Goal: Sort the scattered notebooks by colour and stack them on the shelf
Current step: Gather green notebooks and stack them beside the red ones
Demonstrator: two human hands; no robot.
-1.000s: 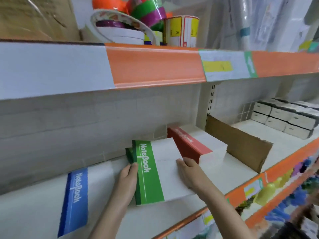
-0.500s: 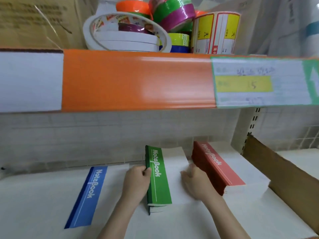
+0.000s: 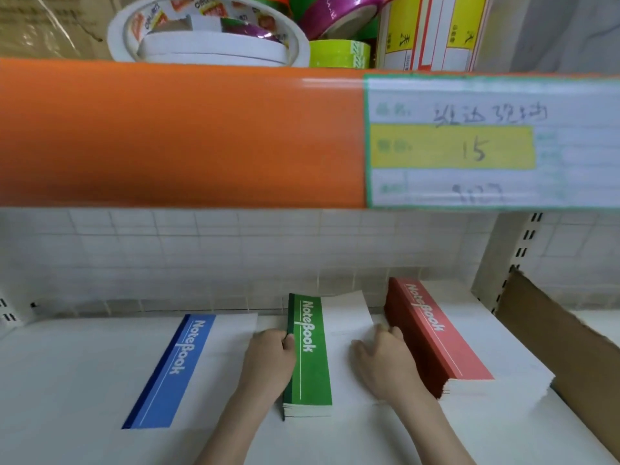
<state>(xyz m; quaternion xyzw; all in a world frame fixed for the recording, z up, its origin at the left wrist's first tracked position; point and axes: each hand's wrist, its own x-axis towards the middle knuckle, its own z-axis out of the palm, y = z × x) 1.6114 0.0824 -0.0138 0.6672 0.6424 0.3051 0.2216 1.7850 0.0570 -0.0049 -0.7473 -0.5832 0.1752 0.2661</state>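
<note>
Forearms of mine reach up from the bottom edge onto the white shelf board (image 3: 67, 380), both ending at the green notebook stack (image 3: 310, 350), which I take as my landmark. My left hand (image 3: 268, 360) lies against that stack's left side, fingers curled around the spine edge with the thumb tip on the green band, so it is closed on the stack's edge. My right hand (image 3: 385, 360) rests flat on the white part of the top green cover, fingers loosely spread and pointing toward the back wall, gripping nothing; it sits in the space between the green stack and the red notebook stack (image 3: 446, 337). That red stack stands just right of the green one, clearly taller, its page edges showing at the near end. Left of the green stack, close beside it, lies the blue notebook (image 3: 174, 370), low and flat on the board. Right of the red stack, a brown cardboard divider (image 3: 553, 337) stands on edge. Behind the green stack runs a white grid back panel (image 3: 235, 256). Above it hangs the orange front strip (image 3: 167, 129) of the upper shelf, with a price label (image 3: 469, 146) reading 15 toward the right. Farther back, on that upper shelf, sit tape rolls (image 3: 208, 41), white, lime and purple.
</note>
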